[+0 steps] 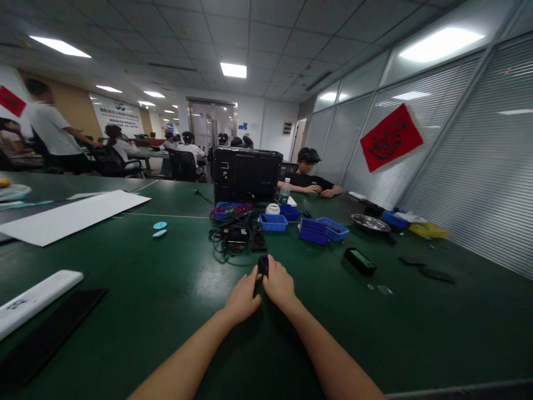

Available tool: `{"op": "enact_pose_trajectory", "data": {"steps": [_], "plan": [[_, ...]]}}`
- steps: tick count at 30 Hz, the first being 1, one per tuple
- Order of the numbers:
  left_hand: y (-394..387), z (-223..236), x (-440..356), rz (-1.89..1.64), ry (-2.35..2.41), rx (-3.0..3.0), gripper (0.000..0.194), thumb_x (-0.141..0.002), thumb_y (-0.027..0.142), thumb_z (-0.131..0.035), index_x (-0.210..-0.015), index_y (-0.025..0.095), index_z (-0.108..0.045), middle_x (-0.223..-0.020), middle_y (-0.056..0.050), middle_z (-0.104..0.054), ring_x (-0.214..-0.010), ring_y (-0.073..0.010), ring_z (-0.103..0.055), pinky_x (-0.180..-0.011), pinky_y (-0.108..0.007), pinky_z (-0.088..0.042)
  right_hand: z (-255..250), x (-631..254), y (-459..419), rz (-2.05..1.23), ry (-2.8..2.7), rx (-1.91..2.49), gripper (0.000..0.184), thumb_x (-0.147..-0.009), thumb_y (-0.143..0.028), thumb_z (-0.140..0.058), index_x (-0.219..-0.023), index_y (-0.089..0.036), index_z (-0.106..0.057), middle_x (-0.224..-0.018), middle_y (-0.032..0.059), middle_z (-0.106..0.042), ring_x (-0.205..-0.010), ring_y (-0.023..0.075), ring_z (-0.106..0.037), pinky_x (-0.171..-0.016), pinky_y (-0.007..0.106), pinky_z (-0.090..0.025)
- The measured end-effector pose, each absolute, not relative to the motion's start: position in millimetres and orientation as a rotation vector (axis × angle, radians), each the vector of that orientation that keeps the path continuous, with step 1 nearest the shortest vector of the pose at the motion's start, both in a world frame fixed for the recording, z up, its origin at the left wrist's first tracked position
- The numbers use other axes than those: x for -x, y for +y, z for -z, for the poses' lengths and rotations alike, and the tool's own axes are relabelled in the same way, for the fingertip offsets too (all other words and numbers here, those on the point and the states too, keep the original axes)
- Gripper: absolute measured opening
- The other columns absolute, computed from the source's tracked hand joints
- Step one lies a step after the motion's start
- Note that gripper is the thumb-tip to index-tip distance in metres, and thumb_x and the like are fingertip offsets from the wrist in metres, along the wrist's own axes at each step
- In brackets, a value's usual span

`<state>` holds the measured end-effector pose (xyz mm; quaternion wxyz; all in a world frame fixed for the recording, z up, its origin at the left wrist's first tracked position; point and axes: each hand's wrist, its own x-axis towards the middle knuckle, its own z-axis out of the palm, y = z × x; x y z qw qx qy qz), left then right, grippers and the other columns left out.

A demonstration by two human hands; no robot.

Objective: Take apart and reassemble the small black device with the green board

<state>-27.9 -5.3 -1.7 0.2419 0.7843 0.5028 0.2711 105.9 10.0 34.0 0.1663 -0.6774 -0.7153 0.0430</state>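
Observation:
A small, dark, box-like device (pixel 264 265) is between my hands, low over or on the green table. Its front face looks glossy, but its exact kind is too small to tell. My right hand (pixel 280 284) is closed around its right side, with the fingers over the top edge. My left hand (pixel 242 297) meets it from the left, fingertips pressed against its side and the thumb lower down. The fingers partly hide the device. Just beyond it lie a black box with cables (pixel 235 234) and a small black stand (pixel 258 239).
Blue trays (pixel 273 223), a white ball (pixel 272 209), a water bottle (pixel 285 191) and a black monitor (pixel 247 175) stand farther back. A black device with a green screen (pixel 360 261) lies right. White board (pixel 79 214) is left. Across the table sits a person (pixel 310 178).

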Motion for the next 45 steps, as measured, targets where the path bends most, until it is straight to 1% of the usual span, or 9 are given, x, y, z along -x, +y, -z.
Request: {"op": "enact_pose_trajectory", "data": {"steps": [6, 10, 17, 23, 31, 35, 38, 41, 45], "plan": [[-7, -2, 33, -0.817, 1.400, -2.066, 0.069, -0.072, 0.020, -0.045, -0.136, 0.017, -0.020, -0.121, -0.004, -0.054, -0.112, -0.0163, -0.047, -0.099, -0.028, -0.031, -43, -142, 24, -0.090, -1.940, 2.162, 0.062, -0.076, -0.028, -0.047, -0.132, -0.014, -0.026, -0.108, 0.0186, -0.052, -0.094, 0.0284, -0.054, -0.072, 0.038, -0.041], [-7, -6, 36, -0.807, 1.413, -2.036, 0.065, -0.074, 0.022, -0.046, -0.135, 0.018, -0.024, -0.118, -0.004, -0.056, -0.110, -0.0162, -0.049, -0.097, -0.028, -0.032, -47, -169, 33, -0.154, -1.847, 2.287, 0.060, -0.076, -0.033, -0.048, -0.130, -0.013, -0.029, -0.110, 0.0210, -0.050, -0.091, 0.0293, -0.056, -0.068, 0.040, -0.043], [-7, -6, 36, -0.813, 1.406, -2.058, 0.061, -0.074, 0.023, -0.046, -0.132, 0.018, -0.030, -0.116, -0.004, -0.057, -0.108, -0.0164, -0.049, -0.096, -0.029, -0.033, -47, -183, 36, -0.201, -1.786, 2.332, 0.063, -0.075, -0.034, -0.049, -0.131, -0.013, -0.028, -0.111, 0.0228, -0.050, -0.090, 0.0308, -0.057, -0.065, 0.040, -0.045], [-5, -1, 37, -0.835, 1.400, -2.070, 0.062, -0.074, 0.024, -0.046, -0.133, 0.018, -0.027, -0.115, -0.005, -0.057, -0.107, -0.0160, -0.050, -0.096, -0.029, -0.032, -51, -186, 37, -0.191, -1.791, 2.333, 0.064, -0.074, -0.034, -0.050, -0.131, -0.014, -0.028, -0.111, 0.0204, -0.051, -0.090, 0.0292, -0.057, -0.067, 0.040, -0.044], [-5, -2, 35, -0.832, 1.422, -2.059, 0.063, -0.073, 0.022, -0.047, -0.133, 0.019, -0.027, -0.114, -0.004, -0.057, -0.107, -0.0157, -0.050, -0.096, -0.029, -0.032, -67, -212, 38, -0.290, -1.571, 2.275, 0.059, -0.077, -0.042, -0.046, -0.129, -0.018, -0.033, -0.102, 0.0160, -0.060, -0.090, 0.0282, -0.059, -0.073, 0.040, -0.043], [-5, -2, 35, -0.834, 1.421, -2.056, 0.064, -0.073, 0.023, -0.047, -0.133, 0.019, -0.026, -0.113, -0.004, -0.057, -0.106, -0.0162, -0.050, -0.095, -0.029, -0.033, -66, -234, 44, -0.340, -1.307, 2.002, 0.055, -0.072, -0.041, -0.053, -0.121, -0.017, -0.044, -0.104, 0.0135, -0.060, -0.094, 0.0267, -0.057, -0.077, 0.038, -0.043], [-6, -3, 36, -0.840, 1.417, -2.065, 0.063, -0.073, 0.023, -0.046, -0.133, 0.019, -0.027, -0.113, -0.004, -0.057, -0.106, -0.0156, -0.050, -0.095, -0.028, -0.033, -65, -247, 47, -0.573, -0.934, 1.638, 0.045, -0.070, -0.035, -0.058, -0.110, -0.018, -0.050, -0.093, 0.0084, -0.063, -0.080, 0.0219, -0.061, -0.067, 0.033, -0.048], [-8, -5, 36, -0.827, 1.430, -2.059, 0.063, -0.074, 0.024, -0.046, -0.133, 0.019, -0.027, -0.113, -0.003, -0.057, -0.106, -0.0155, -0.050, -0.095, -0.028, -0.033, -66, -255, 47, -0.919, -0.544, 1.323, 0.030, -0.072, -0.034, -0.058, -0.098, -0.021, -0.052, -0.076, 0.0023, -0.063, -0.065, 0.0178, -0.060, -0.056, 0.032, -0.050], [-8, -7, 36, -0.809, 1.441, -2.060, 0.062, -0.074, 0.023, -0.047, -0.133, 0.019, -0.028, -0.113, -0.003, -0.058, -0.106, -0.0158, -0.051, -0.095, -0.028, -0.034, -65, -260, 46, -1.162, -0.333, 1.012, 0.017, -0.075, -0.035, -0.057, -0.080, -0.020, -0.050, -0.069, 0.0001, -0.059, -0.065, 0.0153, -0.059, -0.053, 0.030, -0.051]]}}
